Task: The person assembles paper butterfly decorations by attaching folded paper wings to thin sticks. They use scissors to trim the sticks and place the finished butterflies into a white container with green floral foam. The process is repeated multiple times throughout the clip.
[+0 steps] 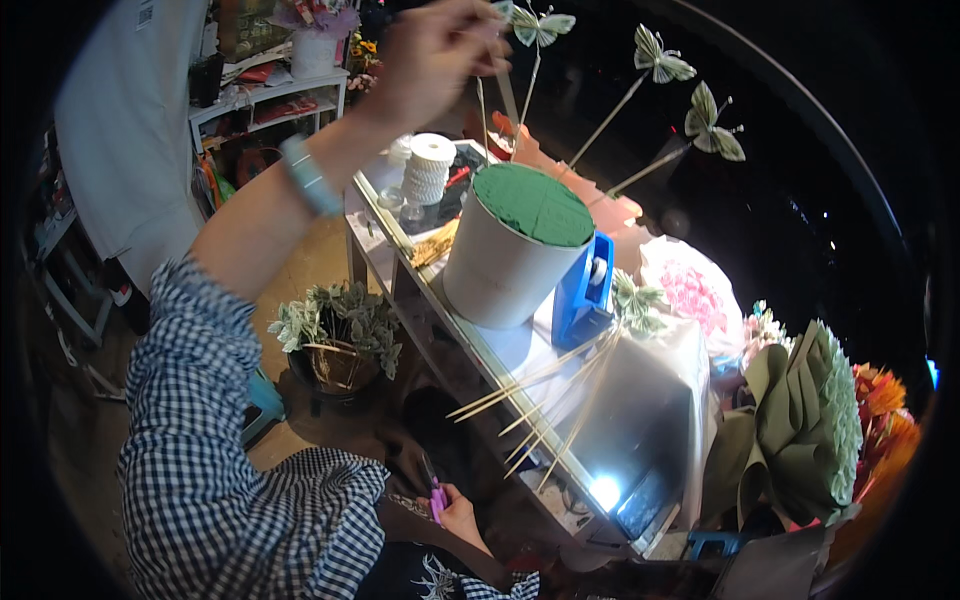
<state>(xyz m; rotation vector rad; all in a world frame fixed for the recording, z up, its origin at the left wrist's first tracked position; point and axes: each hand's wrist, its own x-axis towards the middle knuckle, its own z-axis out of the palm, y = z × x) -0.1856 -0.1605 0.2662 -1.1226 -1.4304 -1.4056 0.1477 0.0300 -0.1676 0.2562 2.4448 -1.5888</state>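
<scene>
Here the left hand (435, 55) is raised high above the desk (520, 350), its fingers pinched together on a thin wooden stick (483, 105) that hangs down toward the white round container topped with green floral foam (515, 245); the stick's lower end is above and just left of the foam, apart from it. A light blue wristband (310, 178) sits on that forearm, and the sleeve is blue-and-white checked. The right hand (455, 515) is low, near the lap, its fingers closed around small purple-handled scissors (436, 497). Three folded paper butterflies on sticks (655, 55) already stand behind the container, leaning out to the right (their lower ends are hidden behind it, so I cannot tell what they are stuck into). Just right of the container stands a blue tape dispenser (582, 295), touching or nearly touching its side. A loose bundle of bare wooden skewers (540, 395) lies across the desk's near edge, tips pointing past it. A spool of white cord (430, 165) stands at the far end of the desk. On the floor left of the desk sits a potted plant with pale green leaves in a brown pot (340, 335). To the right, a large green folded-paper bouquet (810, 430) rests beside pink and orange flowers.
</scene>
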